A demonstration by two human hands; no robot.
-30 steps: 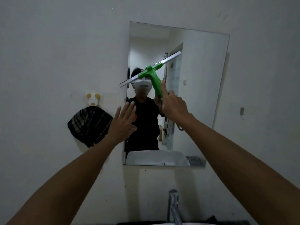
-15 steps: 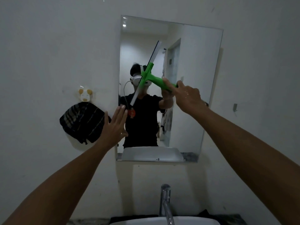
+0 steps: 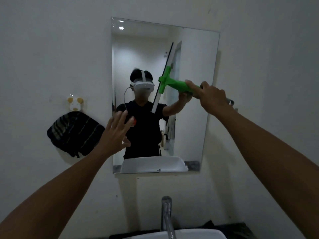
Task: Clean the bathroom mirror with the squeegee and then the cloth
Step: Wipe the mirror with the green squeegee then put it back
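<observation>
We're on the squeegee pass, so the cloth [image 3: 76, 133] just hangs on the wall left of the mirror [image 3: 193, 126]. Our left hand [image 3: 115, 135] is up with fingers spread, holding nothing, maybe touching the glass edge, hard to tell. Our right hand [image 3: 211, 97] grips the squeegee [image 3: 170, 84], blade near-vertical mid-mirror. Next up: a steady sideways pull.

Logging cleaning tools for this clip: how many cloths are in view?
1. A dark striped cloth hangs on the wall left of the mirror, under a small animal-shaped hook. The dark material beside the sink is too dim to identify.
</observation>
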